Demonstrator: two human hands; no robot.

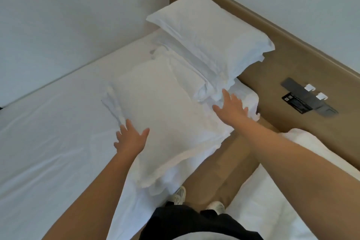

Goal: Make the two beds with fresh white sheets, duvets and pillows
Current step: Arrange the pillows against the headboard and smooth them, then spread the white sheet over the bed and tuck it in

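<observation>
Near pillow [163, 115] lies flat on the left bed [48, 122]. It is white and puffy, with a few wrinkles. Its long side runs far to near, along the headboard [272, 60]. The left hand [130, 138] and right hand [231, 107] rest at its edges, fingers spread wide. The far pillow [210, 41] leans on the headboard.

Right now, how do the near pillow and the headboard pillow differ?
The near pillow lies flat on the sheet; the headboard pillow leans tilted against the headboard. The left hand rests open on the near pillow; the headboard pillow is farther off, clear of that hand. Both are white and rectangular.
</observation>
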